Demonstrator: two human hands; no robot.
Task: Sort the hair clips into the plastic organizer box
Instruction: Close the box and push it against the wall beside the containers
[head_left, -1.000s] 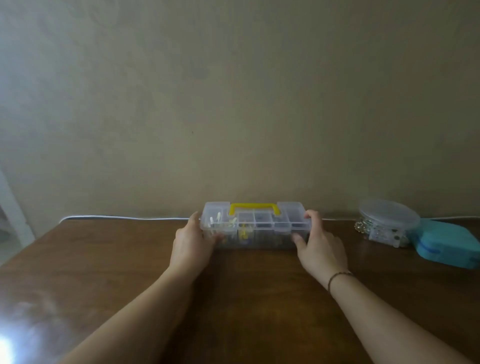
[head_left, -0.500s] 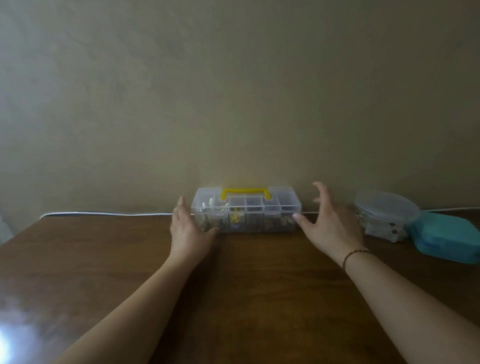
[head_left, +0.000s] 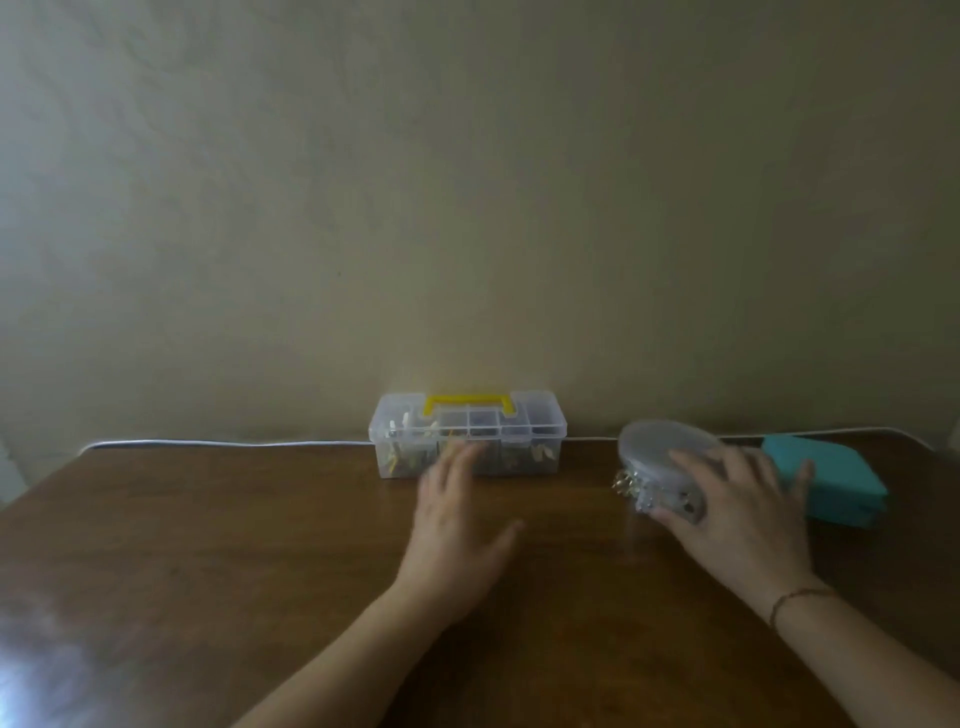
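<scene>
The clear plastic organizer box with a yellow handle stands closed against the wall at the table's back, small clips showing through its walls. My left hand hovers flat just in front of it, fingers straight, holding nothing. To the right, my right hand grips a round clear container with a lid, tilted up on its side; shiny metal clips show at its lower left edge.
A teal box lies right behind my right hand. A white cable runs along the table's back edge by the wall. The brown wooden table spreads out left of my arms.
Both hands have let go of the organizer box. My left hand drew back and right in front of it. My right hand swung right and took hold of the round container, tilting it.
</scene>
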